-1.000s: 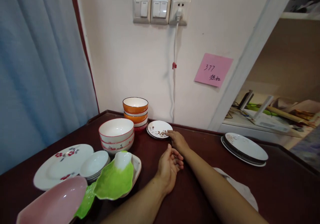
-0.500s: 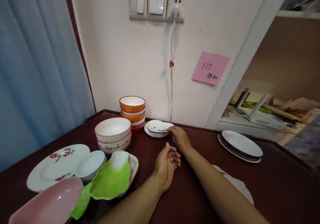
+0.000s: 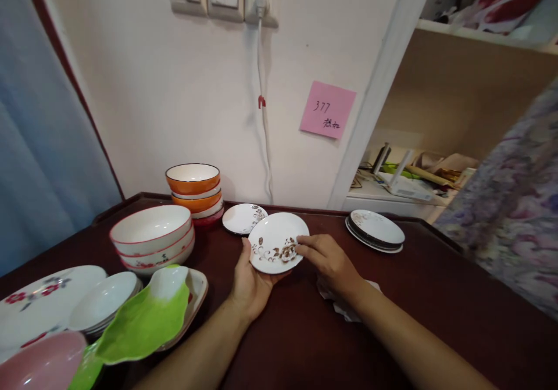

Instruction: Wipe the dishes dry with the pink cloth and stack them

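Note:
A small white plate point(image 3: 275, 236) with brown flowers is tilted up toward me, raised above the dark table. My left hand point(image 3: 255, 285) grips it from the left and below, thumb on its rim and fingers underneath. At the plate's right edge, my right hand point(image 3: 333, 262) has its fingertips on the rim; its thumb is hidden. Just behind lies a matching small plate point(image 3: 239, 217) on the table. A crumpled white cloth or tissue point(image 3: 346, 308) shows partly under my right wrist.
Orange and white bowls point(image 3: 192, 181) are stacked by the wall, with red-rimmed bowls point(image 3: 150, 233) before them. To the left are a green leaf-shaped dish point(image 3: 143, 320), small saucers point(image 3: 104, 303), a floral platter point(image 3: 43, 297) and a pink dish point(image 3: 43, 361). Stacked plates point(image 3: 375, 230) sit at the right.
The small plate has been lifted off the one beneath and brought nearer. My left hand has moved from the bare table onto it. The view has swung right.

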Tool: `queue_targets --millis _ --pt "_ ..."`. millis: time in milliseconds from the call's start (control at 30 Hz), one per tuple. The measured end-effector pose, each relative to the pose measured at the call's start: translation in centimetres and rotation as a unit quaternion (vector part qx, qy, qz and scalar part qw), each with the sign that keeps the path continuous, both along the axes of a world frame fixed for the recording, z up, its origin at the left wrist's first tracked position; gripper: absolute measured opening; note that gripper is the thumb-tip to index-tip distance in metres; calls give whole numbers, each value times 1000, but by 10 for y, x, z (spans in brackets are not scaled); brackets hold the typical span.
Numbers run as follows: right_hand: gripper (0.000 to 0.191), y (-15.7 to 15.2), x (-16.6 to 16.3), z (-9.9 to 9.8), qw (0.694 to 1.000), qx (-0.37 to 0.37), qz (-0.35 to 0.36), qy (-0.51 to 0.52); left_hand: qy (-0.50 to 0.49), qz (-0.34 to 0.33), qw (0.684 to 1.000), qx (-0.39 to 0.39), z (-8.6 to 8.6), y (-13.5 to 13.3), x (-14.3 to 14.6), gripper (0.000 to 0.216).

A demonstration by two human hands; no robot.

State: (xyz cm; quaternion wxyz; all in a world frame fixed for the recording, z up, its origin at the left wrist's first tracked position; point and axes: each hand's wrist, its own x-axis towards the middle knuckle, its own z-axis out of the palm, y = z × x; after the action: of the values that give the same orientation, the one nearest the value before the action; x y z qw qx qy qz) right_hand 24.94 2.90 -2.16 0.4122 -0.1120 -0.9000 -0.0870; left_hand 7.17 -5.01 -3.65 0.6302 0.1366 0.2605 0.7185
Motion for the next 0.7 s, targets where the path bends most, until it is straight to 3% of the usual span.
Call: queue_targets --millis 100,167,267,333,400,533,633,700 --pt "42 -5 18 7 996 -75 -5 -38 8 6 999 -30 -1 4 2 43" --pt "52 -6 39 17 977 -186 -78 -66 13 23 999 -43 -2 6 3 40" --pt "67 -11 80 28 901 -346 -211 -158 20 36 998 -51 -2 8 4 39" --pt "77 -19 100 27 853 -410 -232 -224 26 35 998 -49 -1 9 5 39" --pt "79 -29 108 20 836 -435 -215 -257 32 32 998 -47 0 9 6 39" --pt "47 -33 96 11 853 -425 -170 -251 46 35 997 -51 2 8 8 41" --pt "30 -14 82 23 901 -362 -174 -164 57 32 997 -43 0 8 10 43" --pt "29 2 70 36 931 -297 -193 -89 61 29 997 -35 -2 8 10 43"
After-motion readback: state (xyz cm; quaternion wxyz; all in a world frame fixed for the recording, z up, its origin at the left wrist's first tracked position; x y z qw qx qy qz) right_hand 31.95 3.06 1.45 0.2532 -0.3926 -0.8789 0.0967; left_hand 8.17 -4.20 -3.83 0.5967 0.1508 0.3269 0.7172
